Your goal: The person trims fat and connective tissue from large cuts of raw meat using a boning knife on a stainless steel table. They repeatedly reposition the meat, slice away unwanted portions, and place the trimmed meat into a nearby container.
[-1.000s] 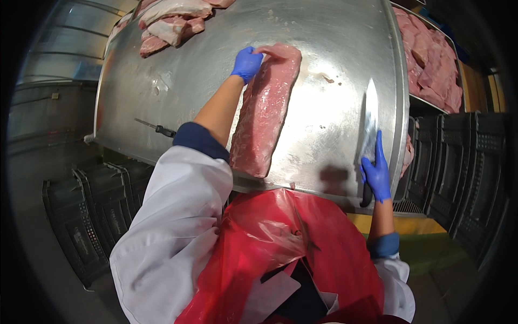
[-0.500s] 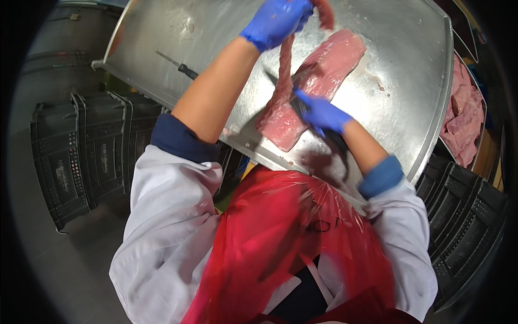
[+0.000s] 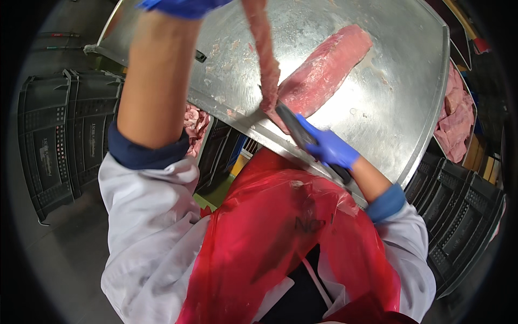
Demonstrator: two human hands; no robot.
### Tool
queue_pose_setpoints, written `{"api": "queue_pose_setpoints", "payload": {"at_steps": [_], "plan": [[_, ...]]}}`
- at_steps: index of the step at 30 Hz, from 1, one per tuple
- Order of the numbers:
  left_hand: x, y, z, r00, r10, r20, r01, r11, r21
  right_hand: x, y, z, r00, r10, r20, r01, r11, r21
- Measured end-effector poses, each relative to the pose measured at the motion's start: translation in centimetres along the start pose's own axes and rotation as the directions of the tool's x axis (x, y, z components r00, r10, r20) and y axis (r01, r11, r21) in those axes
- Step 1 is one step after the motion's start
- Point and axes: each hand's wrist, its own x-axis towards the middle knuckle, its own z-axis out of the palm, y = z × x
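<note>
A long pink piece of meat lies slantwise on the metal table. From its near end a narrow strip of meat stretches upward, past the top edge of the view. My left hand, in a blue glove, is at the top edge with its fingers out of sight; the strip rises taut beside it. My right hand, also blue-gloved, is closed around a dark-handled knife that reaches the near end of the meat, where the strip joins it. The blade is mostly hidden there.
Beside my left forearm, a black handle lies on the metal table. Meat pieces fill a container at the right, and more meat trimmings are below the table's left edge. Black crates stand left, others right.
My left hand has moved up and left, drawing the strip longer and straighter. My right hand and knife have moved slightly down and right, towards the near edge of the table.
</note>
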Motion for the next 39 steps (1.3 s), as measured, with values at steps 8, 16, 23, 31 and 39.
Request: {"api": "queue_pose_setpoints", "payload": {"at_steps": [8,16,23,31,39], "plan": [[-22.6,17.3,-11.4,0.884,0.415,-0.215,-0.049,0.54,0.84,1.0,0.0,1.4,0.969,-0.169,0.182,0.196,0.97,-0.146],[-37.3,16.9,-12.8,0.759,0.3,-0.578,0.292,0.637,0.714,6.4,6.5,-19.3,0.745,0.265,-0.612,-0.05,0.937,0.345],[-46.0,-0.5,-25.7,0.627,0.361,-0.69,0.769,-0.429,0.475,8.8,7.8,-18.7,0.696,0.334,-0.635,-0.185,0.939,0.291],[-20.7,-28.8,-6.3,0.934,-0.269,-0.233,0.29,0.193,0.937,9.6,4.6,-18.0,0.688,0.456,-0.565,-0.159,0.854,0.495],[-19.5,-29.0,-8.8,0.958,-0.282,-0.048,0.109,0.204,0.973,10.7,1.6,-15.4,0.683,0.531,-0.501,-0.241,0.812,0.532]]}}
